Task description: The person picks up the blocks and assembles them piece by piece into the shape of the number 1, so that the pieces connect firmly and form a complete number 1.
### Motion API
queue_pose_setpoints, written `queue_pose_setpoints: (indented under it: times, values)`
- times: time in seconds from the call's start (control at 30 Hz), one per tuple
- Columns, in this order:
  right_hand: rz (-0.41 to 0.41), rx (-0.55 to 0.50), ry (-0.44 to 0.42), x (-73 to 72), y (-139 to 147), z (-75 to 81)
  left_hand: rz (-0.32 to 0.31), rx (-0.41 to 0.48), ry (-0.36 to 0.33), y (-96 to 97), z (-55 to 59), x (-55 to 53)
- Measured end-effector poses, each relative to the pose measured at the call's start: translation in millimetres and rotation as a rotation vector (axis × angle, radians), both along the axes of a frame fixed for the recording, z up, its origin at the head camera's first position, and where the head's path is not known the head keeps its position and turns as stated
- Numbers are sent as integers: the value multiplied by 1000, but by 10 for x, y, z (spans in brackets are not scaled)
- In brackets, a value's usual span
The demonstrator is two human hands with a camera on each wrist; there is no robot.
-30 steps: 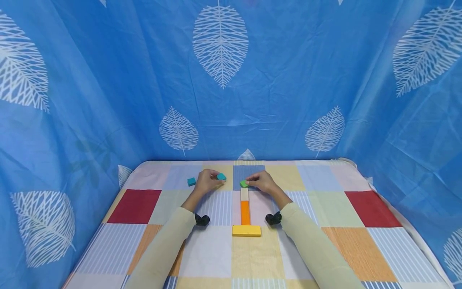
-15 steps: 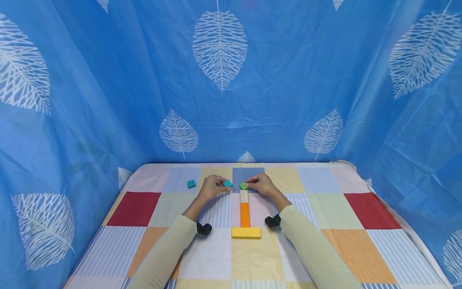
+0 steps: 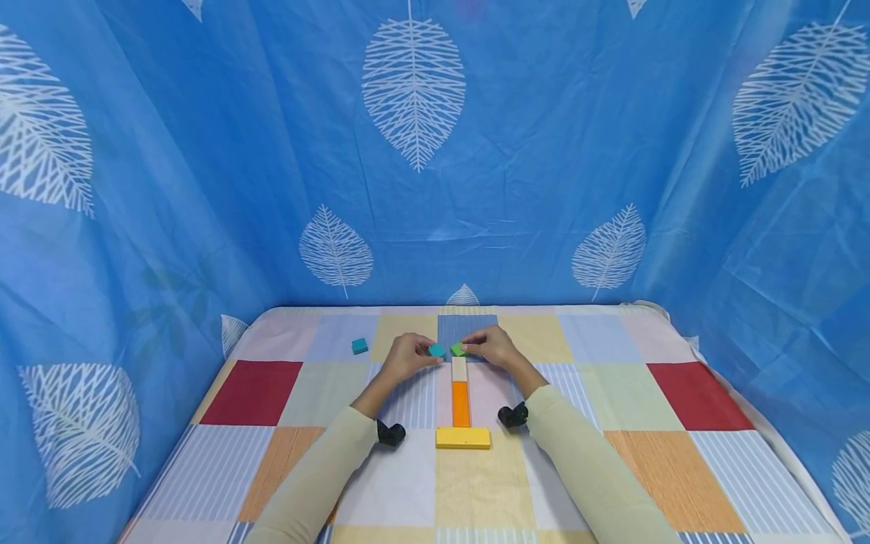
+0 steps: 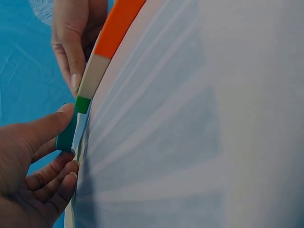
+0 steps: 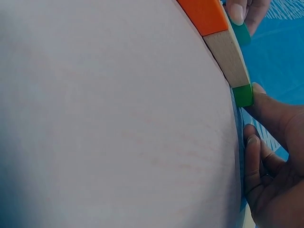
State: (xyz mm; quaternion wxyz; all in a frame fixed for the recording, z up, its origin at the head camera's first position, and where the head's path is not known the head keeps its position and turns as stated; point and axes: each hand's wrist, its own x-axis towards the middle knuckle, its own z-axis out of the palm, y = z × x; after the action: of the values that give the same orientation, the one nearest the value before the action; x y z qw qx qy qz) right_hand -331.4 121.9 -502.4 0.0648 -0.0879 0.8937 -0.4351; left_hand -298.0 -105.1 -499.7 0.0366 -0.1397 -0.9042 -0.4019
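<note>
The left sleeve (image 3: 316, 472) and the right sleeve (image 3: 594, 465) match: long, plain, of a pale cream-beige cloth, fairly close-fitting along the forearm, with soft creases and a simple edge finishing near the wrist. Beside that edge, on the inner side, each arm carries a small black device; the left device (image 3: 392, 434) and the right device (image 3: 514, 415) both look rounded and lumpy in outline, though they are too small and dark for finer detail. The bare fingers (image 4: 61, 190) have short, rounded nails (image 5: 238, 15).
</note>
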Motion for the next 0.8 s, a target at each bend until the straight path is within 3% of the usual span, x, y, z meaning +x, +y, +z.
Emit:
queue_pose_setpoints:
  times: [0.5,0.8]
  values:
    - [-12,1,-6,1,-10,3,-10,-41,-29,64,-38,-3]
    - [-14,-7,-20,-4,-13,-2,-39,0,-53,-31,-18,-8]
